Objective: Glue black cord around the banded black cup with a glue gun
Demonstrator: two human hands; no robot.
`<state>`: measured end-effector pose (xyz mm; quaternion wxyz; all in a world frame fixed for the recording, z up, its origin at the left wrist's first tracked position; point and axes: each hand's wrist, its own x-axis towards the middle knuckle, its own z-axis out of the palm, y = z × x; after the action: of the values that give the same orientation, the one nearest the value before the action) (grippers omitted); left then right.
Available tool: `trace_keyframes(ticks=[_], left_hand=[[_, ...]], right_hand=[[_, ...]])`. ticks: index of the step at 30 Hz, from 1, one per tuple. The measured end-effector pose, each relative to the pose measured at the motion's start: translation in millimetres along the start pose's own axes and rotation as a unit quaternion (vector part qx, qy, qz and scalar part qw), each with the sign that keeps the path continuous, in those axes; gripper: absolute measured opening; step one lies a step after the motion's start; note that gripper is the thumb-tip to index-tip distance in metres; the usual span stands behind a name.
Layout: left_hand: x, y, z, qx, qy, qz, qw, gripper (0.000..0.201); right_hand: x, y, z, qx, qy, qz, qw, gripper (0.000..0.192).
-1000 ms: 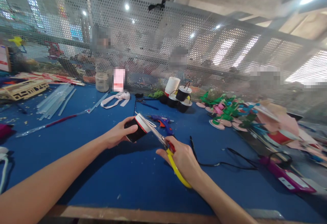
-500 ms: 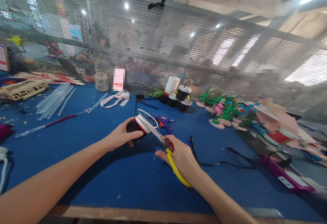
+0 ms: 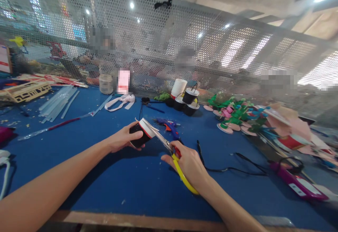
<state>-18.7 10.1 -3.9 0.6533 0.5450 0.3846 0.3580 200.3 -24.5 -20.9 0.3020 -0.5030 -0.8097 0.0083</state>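
My left hand [image 3: 123,138] is wrapped round a paper cup [image 3: 138,136] with a black side, a red line and a white band at its open end. The cup is tilted, its white end facing right. In my right hand [image 3: 188,161] are scissors [image 3: 182,174] with yellow and red handles, their blades reaching the white band at the cup's mouth. A thin white strip shows along that edge; whether the blades grip it I cannot tell. Just behind lies a blue glue gun [image 3: 170,125] on the blue table [image 3: 148,193].
Black cups with white tops [image 3: 190,96] and a stack of white cups [image 3: 179,88] stand at the back. Green and pink craft plants [image 3: 232,114] are on the right, near a purple power strip [image 3: 299,182]. Clear glue sticks [image 3: 56,103] and a glass jar [image 3: 106,84] lie left.
My left hand has turned the cup, showing more of its black side. The white strip that looped above the rim now lies lower along the edge. My right hand has hardly moved.
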Motion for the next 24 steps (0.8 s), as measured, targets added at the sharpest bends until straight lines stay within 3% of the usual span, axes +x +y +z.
trace_keyframes(ticks=[9, 24], left_hand=[[-2.6, 0.8, 8.4, 0.114, 0.036, 0.01, 0.993, 0.059], [0.5, -5.0, 10.3, 0.097, 0.07, 0.02, 0.993, 0.074]], right_hand=[[-0.4, 2.6, 0.3, 0.024, -0.041, 0.016, 0.999, 0.038], [0.7, -3.5, -3.2, 0.004, -0.028, 0.013, 1.0, 0.033]])
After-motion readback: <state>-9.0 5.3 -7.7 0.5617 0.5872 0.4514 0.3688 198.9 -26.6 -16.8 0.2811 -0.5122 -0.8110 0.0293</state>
